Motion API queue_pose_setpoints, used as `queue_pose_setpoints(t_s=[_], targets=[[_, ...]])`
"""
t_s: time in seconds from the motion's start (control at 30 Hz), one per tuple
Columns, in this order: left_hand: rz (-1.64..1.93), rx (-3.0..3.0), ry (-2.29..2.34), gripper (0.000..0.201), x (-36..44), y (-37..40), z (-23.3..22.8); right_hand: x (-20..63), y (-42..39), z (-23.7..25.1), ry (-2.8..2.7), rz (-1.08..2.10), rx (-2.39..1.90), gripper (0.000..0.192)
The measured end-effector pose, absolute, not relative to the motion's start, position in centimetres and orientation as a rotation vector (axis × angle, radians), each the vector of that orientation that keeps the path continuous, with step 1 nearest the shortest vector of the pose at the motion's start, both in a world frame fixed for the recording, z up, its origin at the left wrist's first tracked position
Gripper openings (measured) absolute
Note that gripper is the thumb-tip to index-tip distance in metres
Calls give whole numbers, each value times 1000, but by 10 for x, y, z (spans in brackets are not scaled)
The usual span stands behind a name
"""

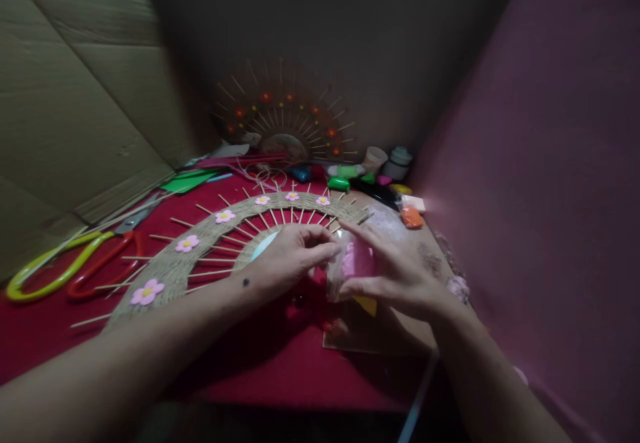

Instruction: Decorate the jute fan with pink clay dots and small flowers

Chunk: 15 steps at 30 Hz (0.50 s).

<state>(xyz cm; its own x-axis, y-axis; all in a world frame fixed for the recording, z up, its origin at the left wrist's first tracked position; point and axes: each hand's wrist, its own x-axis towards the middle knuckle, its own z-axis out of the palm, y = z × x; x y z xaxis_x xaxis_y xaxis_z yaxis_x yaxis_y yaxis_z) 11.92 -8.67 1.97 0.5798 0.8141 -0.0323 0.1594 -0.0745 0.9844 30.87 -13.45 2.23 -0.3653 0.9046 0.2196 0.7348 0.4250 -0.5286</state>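
My right hand (395, 273) grips a clear plastic packet with a pink block of modelling clay (358, 259) inside, thumb below and fingers above. My left hand (295, 256) has its fingertips pinched together at the packet's left edge, on the clear plastic wrapping (334, 281). Under and behind my left hand lies a half-round woven twine piece (170, 269) with thin sticks radiating from it. Several pink flowers (187, 243) with yellow centres sit along its band. My left hand and forearm hide part of its inner arc.
Scissors (127, 229) with yellow and red handles lie at left beside a cardboard sheet (85, 96). A similar piece with red flowers (290, 98) leans at the back. Clay packets, including an orange one (411, 216), and a lidded jar (399, 163) stand back right. A brown board (380, 336) lies beneath my right hand.
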Motion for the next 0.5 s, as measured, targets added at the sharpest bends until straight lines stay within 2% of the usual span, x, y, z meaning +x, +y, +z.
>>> queue_pose_setpoints(t_s=[0.03, 0.1, 0.3, 0.43, 0.5], targets=[[648, 1602, 832, 19, 119, -86, 19, 306, -135, 21, -2254, 413, -1401, 83], [658, 1672, 824, 21, 118, -85, 18, 300, -135, 18, -2301, 242, -1454, 84], [871, 2177, 1006, 13, 116, -78, 11, 288, -128, 21, -2282, -1, -1492, 32], [860, 2211, 1053, 16, 116, -74, 10, 291, -122, 28, -2284, 111, -1457, 13], [883, 2142, 1045, 14, 116, -73, 8, 294, -120, 28, -2256, 199, -1442, 12]])
